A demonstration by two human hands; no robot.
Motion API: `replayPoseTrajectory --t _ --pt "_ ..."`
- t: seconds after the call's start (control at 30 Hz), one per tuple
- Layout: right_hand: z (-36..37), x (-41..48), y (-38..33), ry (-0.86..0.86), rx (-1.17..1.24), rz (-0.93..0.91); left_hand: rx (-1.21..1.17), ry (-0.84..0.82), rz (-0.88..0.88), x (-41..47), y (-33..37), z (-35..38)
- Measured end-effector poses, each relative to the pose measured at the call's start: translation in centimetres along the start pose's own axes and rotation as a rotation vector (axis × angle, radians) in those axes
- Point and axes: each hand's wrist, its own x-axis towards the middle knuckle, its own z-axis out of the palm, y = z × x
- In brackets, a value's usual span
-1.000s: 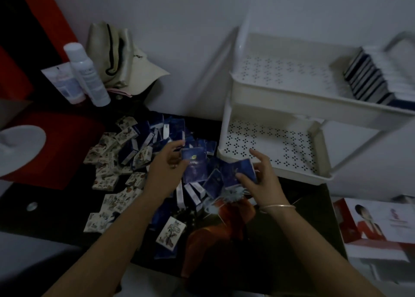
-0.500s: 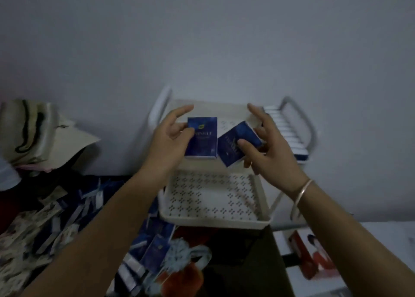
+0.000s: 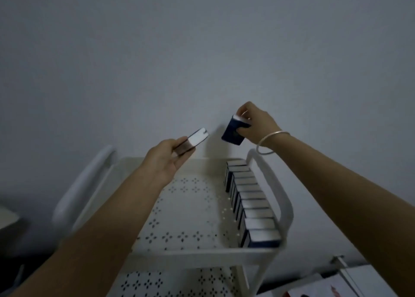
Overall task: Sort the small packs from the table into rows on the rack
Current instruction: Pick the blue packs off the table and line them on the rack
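My left hand [image 3: 165, 159] grips a small dark blue pack [image 3: 195, 140] with a white edge, held tilted above the far left of the rack's top shelf. My right hand [image 3: 254, 122] pinches a second dark blue pack [image 3: 232, 133] above the far end of the row. A row of several blue packs [image 3: 251, 201] stands on edge along the right side of the white perforated top shelf [image 3: 186, 209]. Neither held pack touches the shelf.
The white rack has rounded handles at the left [image 3: 83, 184] and right [image 3: 280, 198], and a lower perforated shelf [image 3: 170, 283] shows beneath. A plain wall fills the background. A printed box [image 3: 325, 287] lies at the lower right.
Both hands have lifted one blue pack each from the table pile up over the top shelf. The view has risen, so the pile on the table is out of sight.
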Motion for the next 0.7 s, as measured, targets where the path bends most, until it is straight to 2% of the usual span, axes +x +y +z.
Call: replayPoseTrajectory --t 0.1,0.2,0.27,0.37,0.43,0.5,0.57,0.63,0.7 --pt "1.6 1.4 0.9 -0.145 -0.127 -0.060 0.002 -0.035 -0.073 1.5 -0.4 0.2" --pt "2.8 1.7 1.5 -0.293 -0.222 -0.120 0.297 -0.050 -0.019 2.9 -1.2 0.3" --pt "3.1 1.7 1.7 -0.356 -0.288 -0.151 0.540 -0.017 0.113 3.4 -1.6 0.3" --pt "3.3 1.9 2.0 -0.400 -0.366 -0.150 0.658 -0.086 0.235 4.0 -1.9 0.3" --pt "3.3 2.0 2.3 -0.441 -0.416 -0.109 0.888 -0.098 0.372 4.5 -2.1 0.5" --pt "3.3 2.1 2.5 -0.497 -0.454 -0.075 1.238 -0.031 0.595 5.2 -2.2 0.7" --pt "3.3 2.0 2.6 -0.525 -0.459 -0.052 1.446 0.053 0.764 5.7 -2.2 1.1" --pt "3.3 1.8 2.8 -0.531 -0.451 -0.037 1.578 0.095 0.841 6.0 -2.1 1.6" --pt "3.6 1.4 3.0 -0.529 -0.453 -0.033 1.699 0.068 0.904 6.1 -2.2 2.2"
